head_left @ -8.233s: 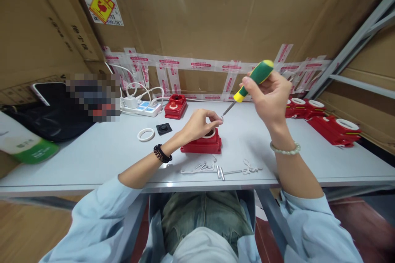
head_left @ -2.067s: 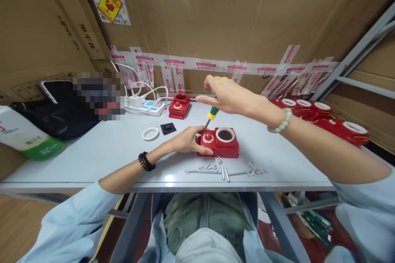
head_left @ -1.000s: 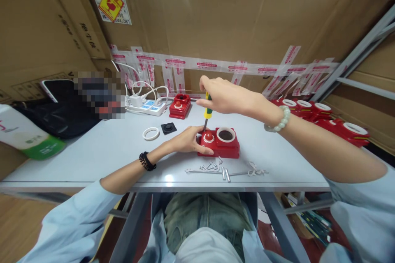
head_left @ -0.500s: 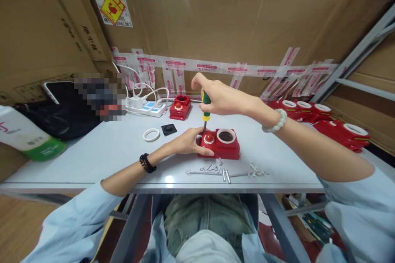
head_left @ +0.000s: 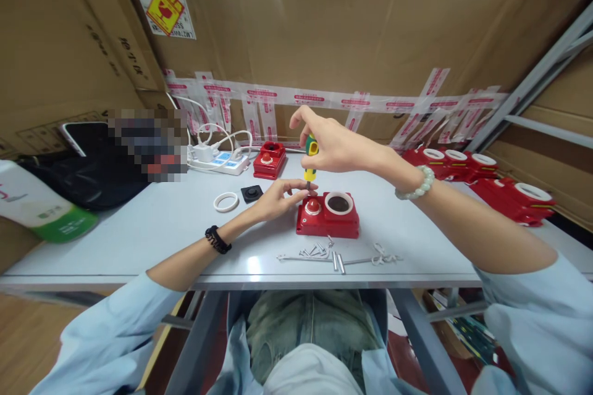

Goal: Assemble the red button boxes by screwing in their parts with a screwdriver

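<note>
My right hand (head_left: 327, 145) grips a screwdriver (head_left: 310, 147) with a green and yellow handle, its shaft pointing down. The thumb and fingers of my left hand (head_left: 280, 197) are pinched together at the shaft's lower end, over the back left edge of a red housing (head_left: 328, 227); what they pinch is hidden. On the housing are a red dome button (head_left: 313, 206) and a white ring (head_left: 327, 208) around a dark round opening. Several screws (head_left: 315, 251) and two small metal pins (head_left: 339, 262) lie in front of it, by a thin metal rod (head_left: 359, 262).
A loose white ring (head_left: 226, 210) and a black square part (head_left: 252, 194) lie to the left. Behind them are another red housing (head_left: 269, 160) and a power strip (head_left: 227, 163) with white cables. More red housings (head_left: 509, 202) stand at right. Cardboard (head_left: 324, 24) walls the back.
My left hand has moved from the housing's left side up to the screwdriver's lower end, uncovering the front left corner. The screwdriver has risen slightly and its handle has turned.
</note>
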`<state>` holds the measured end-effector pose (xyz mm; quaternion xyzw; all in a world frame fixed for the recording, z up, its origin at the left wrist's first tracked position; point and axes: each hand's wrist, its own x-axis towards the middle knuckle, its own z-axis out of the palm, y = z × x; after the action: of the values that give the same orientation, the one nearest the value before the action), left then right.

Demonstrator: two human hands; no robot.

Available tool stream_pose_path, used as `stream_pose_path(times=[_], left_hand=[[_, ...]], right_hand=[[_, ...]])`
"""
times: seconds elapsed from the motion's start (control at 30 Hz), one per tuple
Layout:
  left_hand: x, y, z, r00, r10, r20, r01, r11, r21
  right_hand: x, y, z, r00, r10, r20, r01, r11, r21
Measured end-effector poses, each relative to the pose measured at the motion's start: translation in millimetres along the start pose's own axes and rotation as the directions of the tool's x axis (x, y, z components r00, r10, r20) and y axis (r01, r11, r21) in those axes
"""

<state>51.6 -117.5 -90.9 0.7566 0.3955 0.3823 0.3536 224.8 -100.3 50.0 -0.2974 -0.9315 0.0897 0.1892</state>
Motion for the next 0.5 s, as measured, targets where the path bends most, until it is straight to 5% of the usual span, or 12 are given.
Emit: stream_pose_path(times=[0.3, 0.5], left_hand=[[6.2, -0.3, 10.4, 0.983, -0.03, -0.182, 0.018, 0.998, -0.066], [9.6, -5.7, 15.3, 0.97, -0.114, -0.213, 0.054, 0.962, -0.268]], right_hand=[[-10.9, 11.8, 25.9, 0.94, 0.047, -0.339, 0.029, 0.976, 0.216], [-14.5, 15.7, 38.4, 0.904, 0.137, -0.406, -0.012, 0.955, 0.297]])
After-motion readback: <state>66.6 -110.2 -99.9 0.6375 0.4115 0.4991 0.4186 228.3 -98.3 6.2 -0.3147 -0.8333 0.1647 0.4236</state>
